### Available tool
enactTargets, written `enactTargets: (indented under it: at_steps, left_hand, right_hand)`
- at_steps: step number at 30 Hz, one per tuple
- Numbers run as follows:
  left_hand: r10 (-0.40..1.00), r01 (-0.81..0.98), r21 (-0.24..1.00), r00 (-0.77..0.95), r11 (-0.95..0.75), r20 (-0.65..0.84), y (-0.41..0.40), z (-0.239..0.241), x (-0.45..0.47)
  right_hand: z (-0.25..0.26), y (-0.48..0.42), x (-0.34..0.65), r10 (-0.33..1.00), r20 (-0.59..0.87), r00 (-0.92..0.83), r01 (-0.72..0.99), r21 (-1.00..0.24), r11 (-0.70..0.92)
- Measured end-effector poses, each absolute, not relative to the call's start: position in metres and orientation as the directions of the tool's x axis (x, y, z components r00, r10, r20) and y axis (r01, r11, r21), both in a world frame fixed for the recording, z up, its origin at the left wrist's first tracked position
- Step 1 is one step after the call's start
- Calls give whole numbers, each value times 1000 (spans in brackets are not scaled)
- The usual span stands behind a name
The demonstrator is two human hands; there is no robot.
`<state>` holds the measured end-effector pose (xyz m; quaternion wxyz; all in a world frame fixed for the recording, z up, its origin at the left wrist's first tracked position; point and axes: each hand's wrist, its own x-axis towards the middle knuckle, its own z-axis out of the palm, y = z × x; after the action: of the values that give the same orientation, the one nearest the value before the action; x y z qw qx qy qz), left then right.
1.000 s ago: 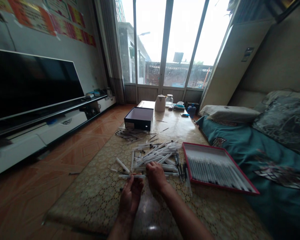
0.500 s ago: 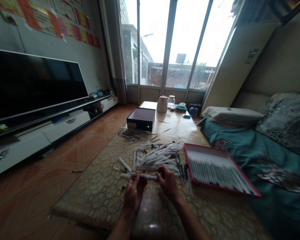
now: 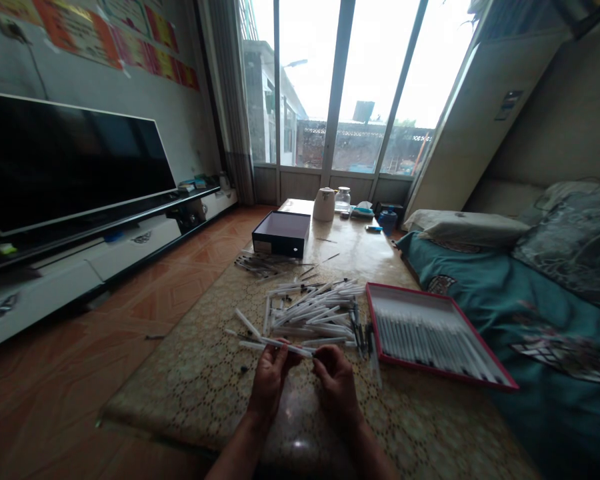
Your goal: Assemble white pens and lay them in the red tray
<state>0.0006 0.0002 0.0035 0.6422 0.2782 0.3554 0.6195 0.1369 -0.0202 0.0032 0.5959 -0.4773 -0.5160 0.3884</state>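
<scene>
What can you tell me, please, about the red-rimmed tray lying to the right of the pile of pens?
The red-rimmed tray is a shallow rectangular box, apparently card, lying flat on the patterned table near its right edge, beside the teal sofa cover. It holds a neat row of white pens laid side by side, dark ends toward the near rim. Neither hand touches it; loose pens lie just left of it.

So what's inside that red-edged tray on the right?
The red-edged tray holds a neat row of white pens lying side by side, dark tips toward the near edge. Whatever lies beneath them is covered.
</scene>
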Motion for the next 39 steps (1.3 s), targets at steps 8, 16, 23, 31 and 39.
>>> enactTargets:
  at_steps: [8,16,23,31,39]
  left_hand:
    - [992,-591,803,-30,82,-123,-1,5,1]
    - [994,-574,815,-15,78,-105,0,4,1]
    - [997,-570,819,-1,66,-81,-3,8,1]
    - [994,-592,802,-19,75,-107,-2,8,1]
    - [995,-583,809,-13,74,-100,-2,8,1]
  right_hand:
    - [0,-19,138,958,243,151,21,-970,243]
    - [-1,-17,138,969,212,129,41,-977,208]
    - [-5,-18,138,975,193,106,153,-972,176]
    - [2,-20,136,962,257,97,257,-940,225]
    - [2,-20,135,971,226,84,234,-951,201]
